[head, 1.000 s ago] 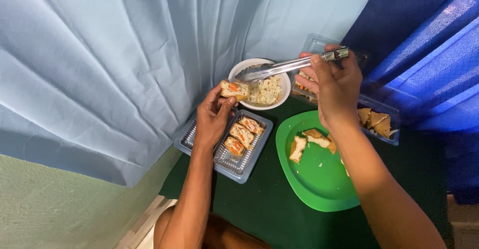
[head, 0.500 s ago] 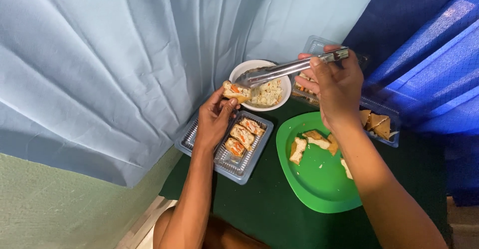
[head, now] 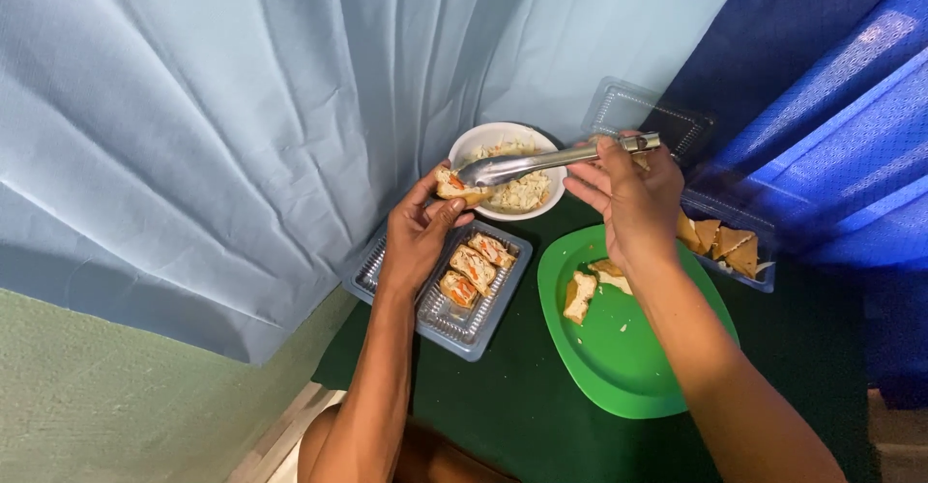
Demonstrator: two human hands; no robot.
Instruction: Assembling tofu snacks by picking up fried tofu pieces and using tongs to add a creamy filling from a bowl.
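- Fingers of my left hand (head: 418, 236) grip a small filled bread piece (head: 454, 187) beside the white round bowl of shredded salad (head: 507, 169).
- My right hand (head: 628, 198) pinches long metal tongs (head: 551, 161), their tips over the bowl.
- Below, a clear plastic tray (head: 445, 294) and green oval plate (head: 628, 348) sit on the dark green table (head: 522, 406).
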